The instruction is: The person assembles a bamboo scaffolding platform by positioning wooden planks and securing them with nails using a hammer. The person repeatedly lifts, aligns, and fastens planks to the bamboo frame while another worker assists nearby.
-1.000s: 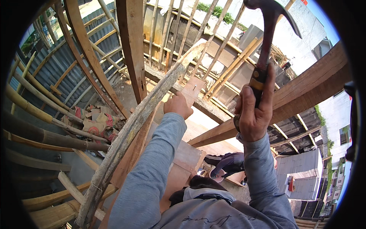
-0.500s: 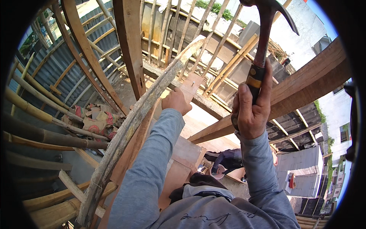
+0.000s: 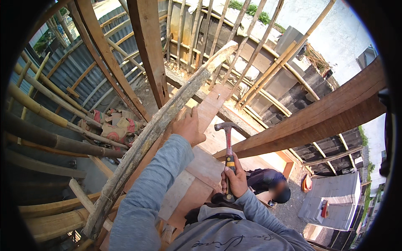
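Note:
My right hand is wrapped round the black and yellow grip of a claw hammer. The hammer stands nearly upright in front of my chest, its metal head apart from the wood. My left hand is at the edge of a reddish plywood strip, with fingers partly stretched and apart; whether it presses on the strip is hard to tell. A nail sticks up from the strip's far part. Beside my left hand, a rough grey timber runs diagonally.
A thick wooden beam slants across the right, and a post rises ahead. Bamboo poles crowd the left, near crumpled sacks. Below right, another person bends over near stacked grey blocks.
The hammer has come down from high up on the right to in front of my chest. My left hand's fingers have loosened from the plywood strip. The other person has moved into fuller view.

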`<act>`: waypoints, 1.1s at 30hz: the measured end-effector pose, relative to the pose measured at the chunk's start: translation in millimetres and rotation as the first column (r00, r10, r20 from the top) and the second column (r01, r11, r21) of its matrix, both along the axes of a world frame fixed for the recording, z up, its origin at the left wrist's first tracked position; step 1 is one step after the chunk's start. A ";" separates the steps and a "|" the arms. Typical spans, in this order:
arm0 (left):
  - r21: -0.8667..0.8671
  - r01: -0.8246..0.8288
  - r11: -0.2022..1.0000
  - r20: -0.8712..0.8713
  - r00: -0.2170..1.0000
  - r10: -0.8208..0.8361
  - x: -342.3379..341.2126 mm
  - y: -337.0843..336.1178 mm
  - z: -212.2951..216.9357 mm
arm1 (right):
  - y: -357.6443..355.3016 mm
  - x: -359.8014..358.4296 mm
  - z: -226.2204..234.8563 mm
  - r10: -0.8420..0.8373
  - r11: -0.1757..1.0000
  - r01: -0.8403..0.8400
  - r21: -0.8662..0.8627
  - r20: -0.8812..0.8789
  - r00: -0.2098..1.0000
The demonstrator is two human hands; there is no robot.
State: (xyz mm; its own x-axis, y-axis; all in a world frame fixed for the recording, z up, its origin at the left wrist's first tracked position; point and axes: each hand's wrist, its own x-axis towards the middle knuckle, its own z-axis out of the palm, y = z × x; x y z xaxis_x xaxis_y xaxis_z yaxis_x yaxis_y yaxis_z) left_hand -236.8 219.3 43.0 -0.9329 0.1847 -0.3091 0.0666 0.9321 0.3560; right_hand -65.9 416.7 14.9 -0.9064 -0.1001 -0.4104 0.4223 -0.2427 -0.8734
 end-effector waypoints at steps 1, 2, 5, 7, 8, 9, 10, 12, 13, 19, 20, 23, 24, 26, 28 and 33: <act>-0.004 -0.003 1.000 0.017 1.000 0.003 0.0 -1.1 -1.2 | -3.4 -5.3 -2.3 0.018 0.999 -0.018 -0.027 -0.006 1.000; -0.002 -0.003 1.000 -0.010 1.000 0.003 -0.6 -3.2 -1.9 | -5.3 -10.2 -4.1 0.054 0.996 -0.056 -0.069 -0.028 0.998; -0.004 -0.011 1.000 -0.038 0.999 0.011 -2.8 -8.3 -3.1 | -5.3 -18.7 -7.1 0.043 0.995 -0.042 -0.092 0.013 0.999; -0.014 -0.007 1.000 -0.020 1.000 0.006 -5.1 -8.7 -2.2 | -3.7 -20.3 -8.5 0.044 0.993 -0.039 -0.112 0.037 0.998; -0.005 -0.026 1.000 -0.018 1.000 0.026 -4.0 -7.7 -1.7 | -2.8 -20.2 -9.2 0.048 0.992 -0.042 -0.119 0.049 0.998; 0.008 -0.045 0.999 0.000 0.999 0.045 -1.6 -6.1 -0.8 | -2.0 -19.3 -10.2 0.050 0.989 -0.043 -0.141 0.050 0.997; 0.019 -0.070 0.997 0.018 0.997 0.070 3.2 -5.4 0.3 | -0.7 -17.9 -11.1 0.056 0.992 -0.047 -0.120 0.068 0.996; -0.014 -0.097 0.995 -0.199 0.976 0.093 27.0 -3.2 1.7 | 3.8 -12.7 -13.2 0.081 0.991 -0.071 -0.111 0.082 0.993; -0.040 -0.124 0.991 -0.297 0.949 0.106 45.4 -5.1 2.3 | 7.6 -9.0 -14.0 0.089 0.990 -0.076 -0.123 0.106 0.990; -0.115 -0.408 0.906 -0.325 0.877 0.354 171.2 -49.8 -0.4 | 47.8 18.3 -12.8 0.205 0.978 -0.194 -0.082 0.155 0.966; -0.142 -0.430 0.892 -0.323 0.872 0.369 183.6 -54.5 -1.7 | 51.5 21.0 -12.5 0.228 0.971 -0.210 -0.115 0.169 0.959; -0.119 -0.394 0.911 -0.332 0.881 0.337 186.6 -62.1 -8.2 | 49.3 21.2 -14.0 0.347 0.928 -0.309 -0.209 0.177 0.921; -0.121 -0.369 0.921 -0.339 0.888 0.311 183.5 -64.3 -9.6 | 44.8 20.3 -14.6 0.378 0.920 -0.344 -0.189 0.183 0.908; -0.154 -0.361 0.920 -0.363 0.887 0.287 181.6 -66.5 -10.7 | 34.2 18.7 -14.3 0.450 0.889 -0.423 -0.174 0.175 0.876; -0.181 -0.365 0.913 -0.370 0.886 0.280 183.6 -67.3 -10.0 | 25.4 21.6 -11.9 0.499 0.858 -0.463 -0.224 0.141 0.855; -0.122 -0.300 0.946 -0.401 0.887 0.230 184.3 -68.2 -11.1 | 26.3 34.4 -1.6 0.470 0.881 -0.472 0.035 0.042 0.881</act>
